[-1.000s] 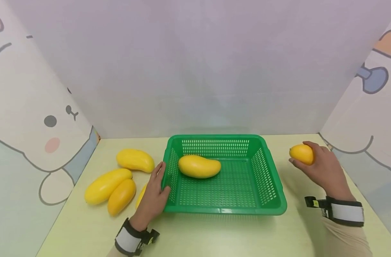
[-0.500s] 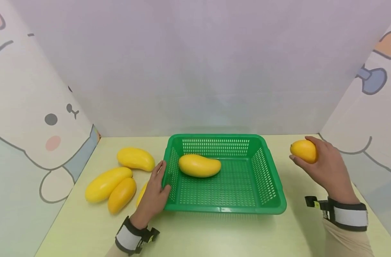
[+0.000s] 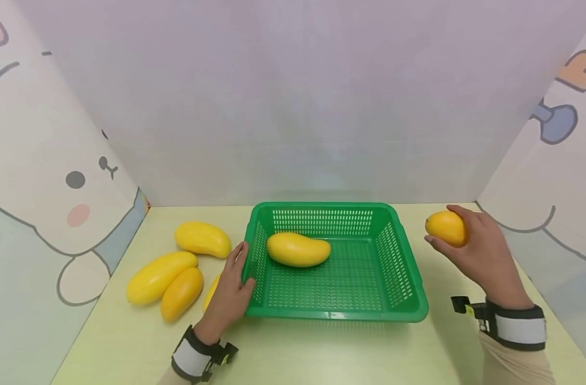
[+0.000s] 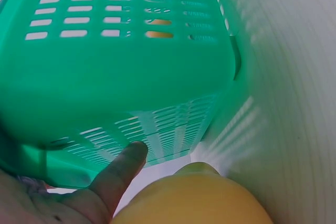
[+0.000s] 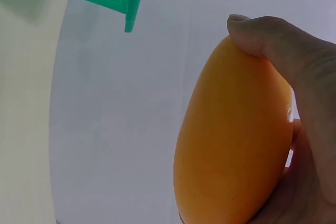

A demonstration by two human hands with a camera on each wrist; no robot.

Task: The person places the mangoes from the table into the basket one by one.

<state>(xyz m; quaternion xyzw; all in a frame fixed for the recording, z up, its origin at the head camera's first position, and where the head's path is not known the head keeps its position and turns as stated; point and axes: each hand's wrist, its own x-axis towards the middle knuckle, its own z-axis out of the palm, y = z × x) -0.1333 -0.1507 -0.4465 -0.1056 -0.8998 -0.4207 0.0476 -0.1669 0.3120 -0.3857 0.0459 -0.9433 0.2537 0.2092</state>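
My left hand [image 3: 230, 291] holds the left side of a green plastic basket [image 3: 331, 315], its thumb over the rim. In the left wrist view a finger [image 4: 123, 171] touches the basket's slotted outer wall. A yellow mango [image 3: 298, 250] lies inside the basket at the left. To the right of the basket, my right hand [image 3: 487, 254] grips another mango [image 3: 446, 228] above the table, thumb on one side and fingers round the other. The right wrist view shows this mango [image 5: 233, 135] close up, its far side hidden by the hand.
Left of the basket on the pale table [image 3: 321, 353] lie a mango [image 3: 203, 239] at the back, and two touching ones, a larger [image 3: 161, 278] and a smaller [image 3: 182, 294]. One more mango [image 3: 211, 293] is partly hidden behind my left hand. Walls enclose the table's back and sides.
My right hand, with the mango in it, shifts slightly right and up, then back left towards the basket. The left hand and basket stay in place.
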